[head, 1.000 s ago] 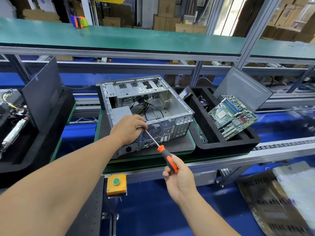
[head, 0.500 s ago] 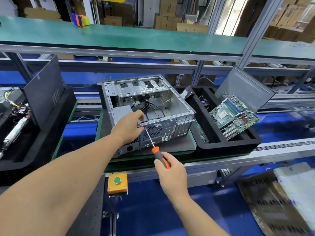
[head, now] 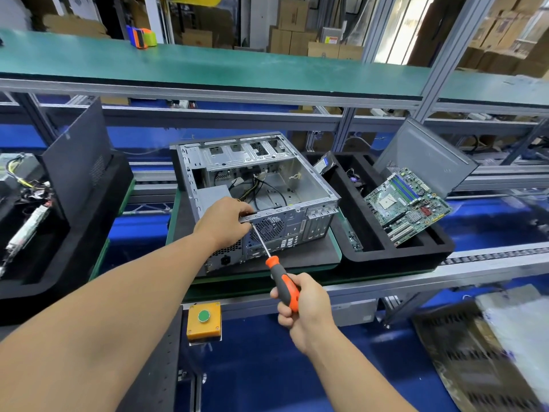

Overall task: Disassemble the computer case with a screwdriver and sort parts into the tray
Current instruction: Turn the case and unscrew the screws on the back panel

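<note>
Since a second ago screwdriver [head: 281, 282], gripped in right hand [head: 306, 307], swung steeper, tip at rear panel of computer case [head: 255, 200] on the mat beside tray [head: 395, 254]; left hand [head: 224, 223] pinches the top rail; slip could strip the screw.

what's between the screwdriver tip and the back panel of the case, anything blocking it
Nothing visible blocks it. The screwdriver, held in the right hand, runs straight to the computer case rear edge, where the left hand covers the tip.
</note>
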